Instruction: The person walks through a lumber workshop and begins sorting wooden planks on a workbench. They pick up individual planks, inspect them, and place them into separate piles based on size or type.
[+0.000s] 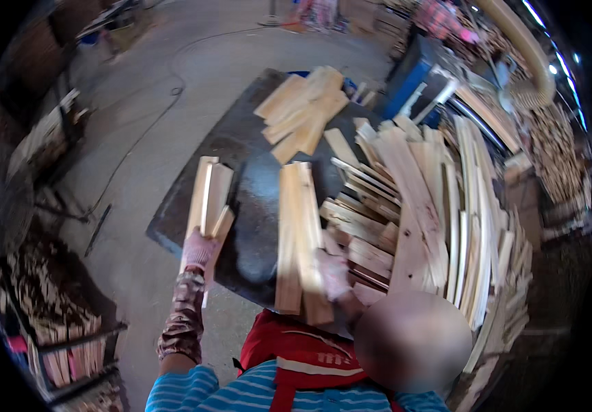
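Left hand (200,249) clasps boards (219,187); right hand (333,274) touches planks (289,233).

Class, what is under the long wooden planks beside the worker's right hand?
The dark tabletop shows left of the long wooden planks; whatever lies directly beneath them is covered and cannot be seen.

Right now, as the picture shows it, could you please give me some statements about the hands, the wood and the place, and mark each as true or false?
1. The left hand holds wooden boards. True.
2. The tabletop is white. False: the tabletop is dark.
3. The right hand is beside a second set of boards. True.
4. The large wood pile is at the left. False: the large wood pile is at the right.
5. A thin cable lies on the floor. True.
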A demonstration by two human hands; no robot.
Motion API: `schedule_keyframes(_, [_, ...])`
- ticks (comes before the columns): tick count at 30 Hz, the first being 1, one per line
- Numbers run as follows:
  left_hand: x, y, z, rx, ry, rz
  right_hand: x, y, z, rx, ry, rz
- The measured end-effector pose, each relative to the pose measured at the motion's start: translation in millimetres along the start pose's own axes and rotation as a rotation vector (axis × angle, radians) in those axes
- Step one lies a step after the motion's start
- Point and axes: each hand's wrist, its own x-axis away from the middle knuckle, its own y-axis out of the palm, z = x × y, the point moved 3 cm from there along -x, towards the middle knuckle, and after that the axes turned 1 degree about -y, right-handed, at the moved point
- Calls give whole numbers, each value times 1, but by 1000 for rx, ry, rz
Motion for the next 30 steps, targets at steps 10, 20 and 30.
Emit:
schedule_keyframes(10, [20,58,-21,-179,68,37,1,-18,76,923,-95,-246])
schedule_keyframes(20, [7,25,0,-535,105,302,7,-236,-49,1425,-38,535])
schedule_keyframes(30, [82,125,173,517,746,-307,28,-234,-82,1308,-202,629])
